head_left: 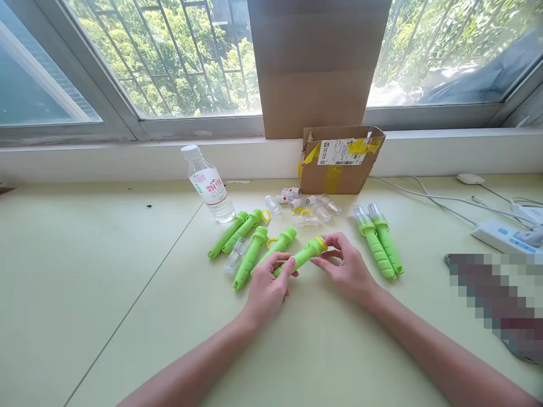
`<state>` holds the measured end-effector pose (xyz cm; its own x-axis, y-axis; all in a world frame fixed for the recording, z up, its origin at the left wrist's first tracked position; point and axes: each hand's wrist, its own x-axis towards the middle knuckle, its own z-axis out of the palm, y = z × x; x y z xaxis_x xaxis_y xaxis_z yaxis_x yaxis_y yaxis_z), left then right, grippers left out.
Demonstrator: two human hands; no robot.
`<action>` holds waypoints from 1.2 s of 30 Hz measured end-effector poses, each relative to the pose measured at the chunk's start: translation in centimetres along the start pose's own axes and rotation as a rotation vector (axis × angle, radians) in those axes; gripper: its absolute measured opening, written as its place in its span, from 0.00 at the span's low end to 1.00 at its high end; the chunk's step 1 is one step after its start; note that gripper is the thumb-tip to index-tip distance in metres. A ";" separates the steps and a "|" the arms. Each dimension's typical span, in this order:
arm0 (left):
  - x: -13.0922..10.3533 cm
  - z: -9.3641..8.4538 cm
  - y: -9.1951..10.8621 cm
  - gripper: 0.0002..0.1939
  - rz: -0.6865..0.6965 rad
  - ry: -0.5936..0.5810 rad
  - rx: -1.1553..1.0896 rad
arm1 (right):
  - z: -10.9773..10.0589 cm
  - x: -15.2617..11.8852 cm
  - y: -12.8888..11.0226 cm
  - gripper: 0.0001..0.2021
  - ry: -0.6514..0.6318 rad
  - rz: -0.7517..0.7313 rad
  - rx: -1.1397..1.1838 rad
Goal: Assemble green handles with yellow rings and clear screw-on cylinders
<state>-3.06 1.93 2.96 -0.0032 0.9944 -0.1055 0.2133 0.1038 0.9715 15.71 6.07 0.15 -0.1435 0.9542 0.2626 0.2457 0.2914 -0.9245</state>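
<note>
My left hand [271, 282] is wrapped round the body of a green tube [303, 255], which lies tilted with its head up to the right. At that head, my right hand [341, 263] pinches a yellow ring [321, 243] between thumb and fingers. Left of my hands lie several more green tubes [251, 260] without clear caps, a stack of clear caps [236, 254] and a loose yellow ring [272, 243]. Two green tubes with clear caps [376, 243] lie side by side to the right. Behind my hands are scattered clear caps [320, 211] and small white parts [291, 193].
A water bottle [210, 186] stands at the back left. An open cardboard box [339, 164] is against the wall. White cables and a power strip [504, 236] are on the right, with a blurred dark object [496, 305] in front of them.
</note>
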 end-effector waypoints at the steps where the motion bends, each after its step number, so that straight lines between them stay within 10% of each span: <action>1: 0.0 0.0 0.0 0.18 -0.006 -0.002 -0.003 | 0.0 0.0 0.0 0.19 -0.006 -0.004 0.001; 36: -0.5 0.3 -0.6 0.14 0.241 0.154 0.324 | 0.1 -0.1 0.2 0.17 0.046 0.059 0.103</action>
<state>-2.84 1.41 2.39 -0.0562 0.9834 0.1728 0.5219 -0.1186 0.8447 15.63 6.01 -0.07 -0.0874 0.9722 0.2173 0.1526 0.2286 -0.9615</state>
